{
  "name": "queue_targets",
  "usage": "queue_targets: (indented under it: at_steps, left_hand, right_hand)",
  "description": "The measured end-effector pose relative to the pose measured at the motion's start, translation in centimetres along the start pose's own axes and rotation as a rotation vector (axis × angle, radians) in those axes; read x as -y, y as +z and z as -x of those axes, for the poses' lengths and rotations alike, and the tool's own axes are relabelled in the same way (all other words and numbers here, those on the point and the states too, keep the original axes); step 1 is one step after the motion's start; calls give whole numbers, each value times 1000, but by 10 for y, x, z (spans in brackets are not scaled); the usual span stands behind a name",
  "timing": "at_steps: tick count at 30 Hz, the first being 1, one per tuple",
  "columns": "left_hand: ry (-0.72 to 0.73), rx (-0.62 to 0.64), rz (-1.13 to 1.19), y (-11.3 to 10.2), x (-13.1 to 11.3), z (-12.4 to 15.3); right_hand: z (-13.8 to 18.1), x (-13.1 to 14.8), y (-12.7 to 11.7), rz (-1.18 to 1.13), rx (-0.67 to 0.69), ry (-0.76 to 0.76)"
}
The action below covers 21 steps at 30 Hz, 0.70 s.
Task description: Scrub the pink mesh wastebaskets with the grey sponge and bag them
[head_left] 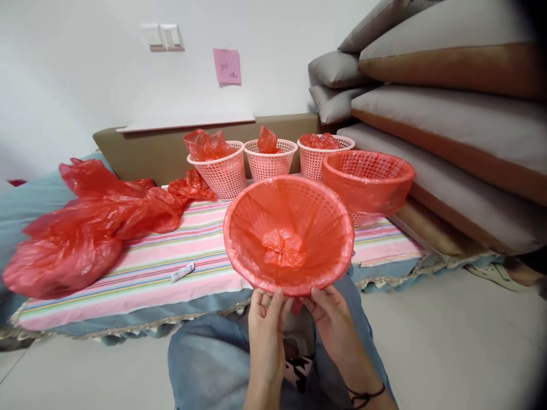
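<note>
A round pink mesh basket [337, 228] is tilted toward me, lined inside with a red plastic bag [284, 245] that is folded over its rim. At the near rim, my left hand [267, 313] grips the edge with the thumb on top. Close beside it, my right hand [331, 316] pinches the same rim, fingers underneath. To the right stands another basket [367, 182] with a red bag stretched over its rim. Behind are three pink baskets, the left [222, 173], middle [269, 165] and right [311, 162], with crumpled red bags in them.
A heap of red plastic bags [94, 228] lies on the left of the striped cloth [158, 256]. A small white tube [183, 272] rests near the front edge. Stacked grey-brown cushions [448, 136] crowd the right. A pink note [227, 66] is on the wall.
</note>
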<state>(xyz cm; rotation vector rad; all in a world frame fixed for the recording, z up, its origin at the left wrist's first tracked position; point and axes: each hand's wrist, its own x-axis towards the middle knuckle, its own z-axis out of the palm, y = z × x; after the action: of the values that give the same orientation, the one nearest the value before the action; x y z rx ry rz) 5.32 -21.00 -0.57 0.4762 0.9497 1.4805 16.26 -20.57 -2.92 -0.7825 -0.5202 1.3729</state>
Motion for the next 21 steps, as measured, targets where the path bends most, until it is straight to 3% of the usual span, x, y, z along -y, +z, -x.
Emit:
queue_targets:
  at_steps: [7,13,21]
  left_hand:
    - [124,-39,-2,-13,3,16]
    - [176,-98,43,-31,-11,8]
    - [258,-122,59,-40,-48,-28]
  right_hand:
    - [19,7,-12,-17,73,61]
    - [13,26,-28,-64,-85,-4]
    - [5,23,-1,-92,-58,66]
